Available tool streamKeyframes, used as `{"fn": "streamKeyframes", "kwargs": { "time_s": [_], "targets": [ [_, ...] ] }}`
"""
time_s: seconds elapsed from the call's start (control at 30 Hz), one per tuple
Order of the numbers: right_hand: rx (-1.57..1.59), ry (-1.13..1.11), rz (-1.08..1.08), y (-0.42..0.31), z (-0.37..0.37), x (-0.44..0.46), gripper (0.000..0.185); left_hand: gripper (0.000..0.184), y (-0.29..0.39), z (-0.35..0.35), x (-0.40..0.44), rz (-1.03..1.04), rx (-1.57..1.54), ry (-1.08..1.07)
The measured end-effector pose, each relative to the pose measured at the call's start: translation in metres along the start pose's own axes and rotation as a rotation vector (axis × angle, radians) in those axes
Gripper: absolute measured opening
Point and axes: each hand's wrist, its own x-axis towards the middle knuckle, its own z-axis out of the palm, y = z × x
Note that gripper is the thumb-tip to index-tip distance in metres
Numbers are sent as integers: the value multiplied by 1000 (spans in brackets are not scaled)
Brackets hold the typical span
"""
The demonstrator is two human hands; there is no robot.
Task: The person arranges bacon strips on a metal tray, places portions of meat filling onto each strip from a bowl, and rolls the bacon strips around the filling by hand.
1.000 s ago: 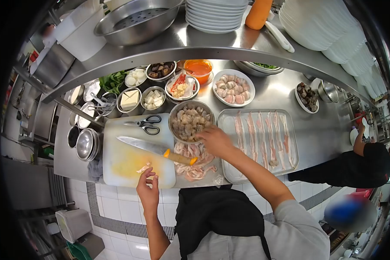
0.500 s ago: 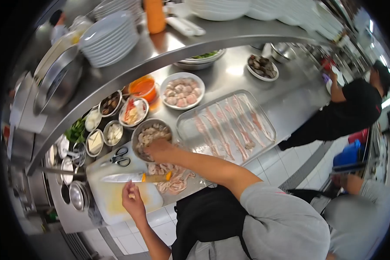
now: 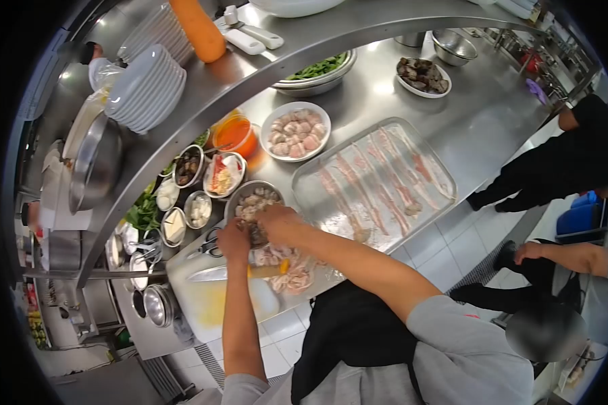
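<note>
A metal bowl (image 3: 282, 194) of pale raw pieces that look like shrimp (image 3: 255, 201) stands behind the cutting board. My left hand (image 3: 234, 239) is at its near-left edge, fingers bent down and partly hidden. Over the near-right part is my right hand (image 3: 279, 224), its closed fingertips among the pieces; anything in them is hidden. Below both wrists lie a knife (image 3: 209, 275) with a yellow handle, and a heap of raw bacon strips (image 3: 294, 275). Scissors (image 3: 208, 247) are beside my left hand. To the right, a metal tray (image 3: 304, 192) bears several bacon strips (image 3: 385, 169) laid apart.
Small bowls of ingredients (image 3: 173, 227) crowd the left. A white bowl of bacon-wrapped pieces (image 3: 297, 133) and an orange sauce tub (image 3: 240, 135) stand behind. The steel shelf (image 3: 263, 75) overhangs the counter. Co-workers (image 3: 554, 158) are at the right.
My left hand has moved from above the knife and cutting board up to the bowl, beside my right hand. The right hand stays at the bowl. The camera view has shifted.
</note>
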Motion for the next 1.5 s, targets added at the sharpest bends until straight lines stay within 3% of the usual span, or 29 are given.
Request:
{"fn": "streamKeyframes", "kwargs": {
  "time_s": [0.07,0.13,0.27,0.37,0.47,0.53,0.67,0.77,0.83,0.87,0.93,0.97,1.0,1.1,1.13,1.23,1.27,1.5],
  "targets": [
    [-48,-72,24,-4,-1,3,26,34,-3,-1,-5,40,41,27],
    [-152,-114,-109,-5,8,4,28,34,-6,5,-7,90,48,57],
    [-303,-229,16,-15,31,16,25,34,-1,-7,-11,-20,32,-19],
    [-326,-295,51,-13,48,22,24,36,-16,-1,-19,80,-84,105],
    [-431,-136,-16,-17,48,17,24,35,-9,-6,-25,101,-79,86],
    [-355,-233,42,-15,59,26,22,34,-10,-7,-24,124,-95,117],
    [-140,-162,-16,-3,58,20,16,37,-28,3,-13,174,-269,176],
    [-50,-286,19,-9,29,12,21,35,-28,-2,-24,29,-527,141],
    [279,-31,16,-3,-1,-8,32,34,-39,7,-25,59,-858,195],
    [278,94,-141,17,2,-20,33,34,-37,0,-30,53,-858,193],
    [241,121,-134,47,-25,-55,32,37,-25,-26,-53,-193,-967,63],
    [203,24,28,57,-59,-82,29,37,-22,-30,-63,-209,-971,65],
    [338,179,81,87,-64,-109,27,38,-21,-33,-74,-229,-1092,54],
    [5,19,260,153,-96,-177,23,37,-22,-29,-97,-308,-1260,32],
    [-42,0,424,150,-116,-187,23,37,-16,-29,-104,-334,-1306,0],
    [-148,-8,474,157,-128,-205,23,39,-13,-18,-107,-326,-1373,-85],
    [-196,-120,514,150,-134,-201,22,40,-5,-17,-108,-309,-1385,-115],
    [-500,-161,398,150,-112,-203,20,38,44,-22,-104,-111,-1357,-204]
  ]
}}
